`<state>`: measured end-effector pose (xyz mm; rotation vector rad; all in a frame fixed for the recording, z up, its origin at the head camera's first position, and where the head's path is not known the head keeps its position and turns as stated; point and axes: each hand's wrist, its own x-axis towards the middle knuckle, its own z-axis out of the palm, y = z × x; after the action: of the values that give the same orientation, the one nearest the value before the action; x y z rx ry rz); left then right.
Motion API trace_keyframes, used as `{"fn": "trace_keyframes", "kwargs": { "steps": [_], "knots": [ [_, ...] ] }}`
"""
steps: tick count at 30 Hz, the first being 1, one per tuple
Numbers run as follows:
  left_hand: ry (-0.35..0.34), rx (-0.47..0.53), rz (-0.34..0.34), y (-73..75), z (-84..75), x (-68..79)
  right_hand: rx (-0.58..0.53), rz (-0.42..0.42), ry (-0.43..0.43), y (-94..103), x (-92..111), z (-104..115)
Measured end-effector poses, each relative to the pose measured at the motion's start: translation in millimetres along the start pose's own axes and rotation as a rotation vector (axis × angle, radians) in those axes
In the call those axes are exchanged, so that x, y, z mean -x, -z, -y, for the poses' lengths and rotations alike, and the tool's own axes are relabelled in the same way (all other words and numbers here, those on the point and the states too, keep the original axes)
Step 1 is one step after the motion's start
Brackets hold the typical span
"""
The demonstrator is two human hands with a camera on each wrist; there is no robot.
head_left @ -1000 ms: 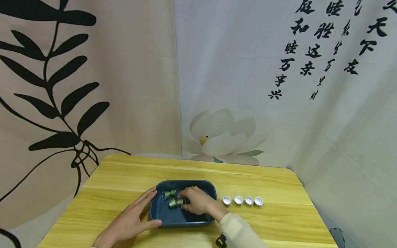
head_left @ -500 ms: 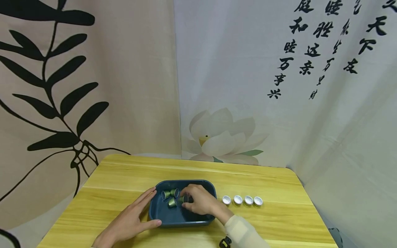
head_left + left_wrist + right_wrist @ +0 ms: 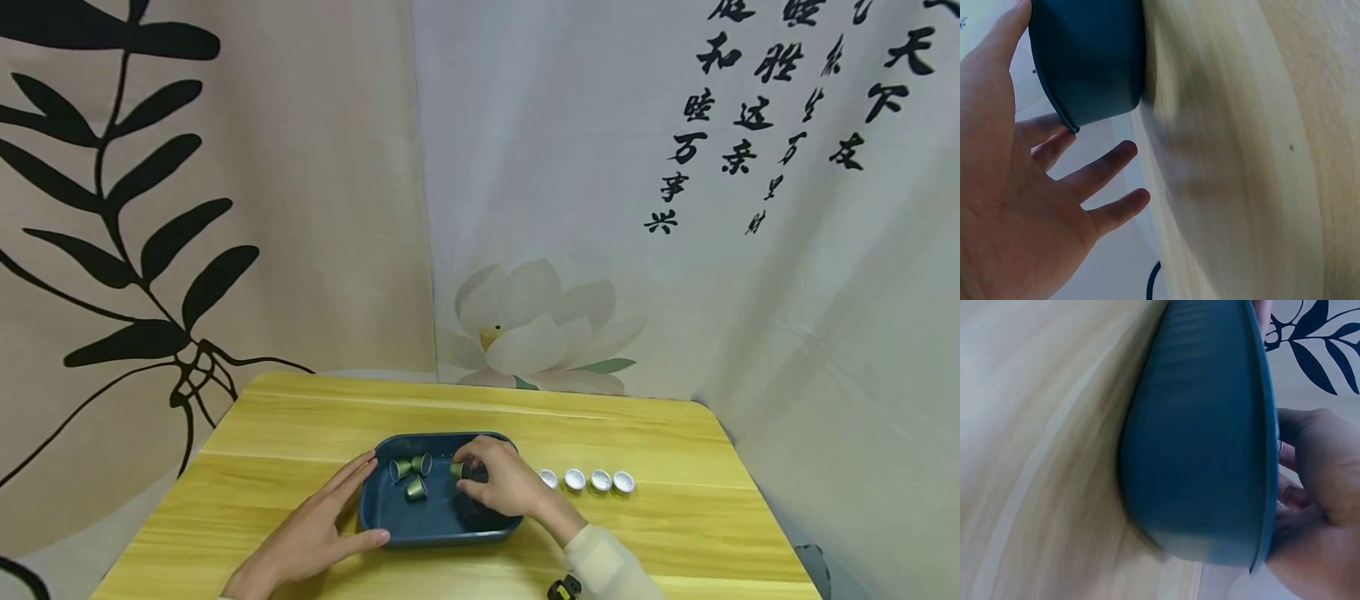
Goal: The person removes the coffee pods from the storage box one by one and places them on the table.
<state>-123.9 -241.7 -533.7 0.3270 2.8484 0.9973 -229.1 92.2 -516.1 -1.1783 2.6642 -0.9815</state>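
Note:
A dark blue rectangular basin stands on the wooden table. My left hand spans its left end, fingers spread and fairly straight, with thumb and fingertips at the rim; the left wrist view shows the outer fingers free of the basin wall. Over the right part of the basin, my right hand pinches a small green cup between thumb and fingers. Three similar green cups lie on their sides in the left half. In the right wrist view the basin's side mostly hides the fingers of the right hand.
Several small white round cups stand in a row on the table, right of the basin. My right forearm passes in front of the leftmost one. Behind the table hang printed cloths. A black strap-like item shows by the right sleeve.
My right hand has drawn the green cup rightward and slightly up, away from the other three. The left hand keeps its place at the basin's left end.

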Motion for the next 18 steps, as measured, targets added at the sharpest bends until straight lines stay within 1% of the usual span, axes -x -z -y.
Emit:
{"fn": "trace_keyframes", "kwargs": {
  "steps": [8, 18],
  "knots": [
    [0.001, -0.007, -0.006, -1.1, -1.8, -0.5, -0.064, -0.023, -0.041, 12.0, 12.2, -7.9],
    [0.009, -0.010, -0.004, -0.3, -5.7, -0.6, -0.110, -0.065, -0.006, 22.7, 24.9, -8.9]
  ]
}}
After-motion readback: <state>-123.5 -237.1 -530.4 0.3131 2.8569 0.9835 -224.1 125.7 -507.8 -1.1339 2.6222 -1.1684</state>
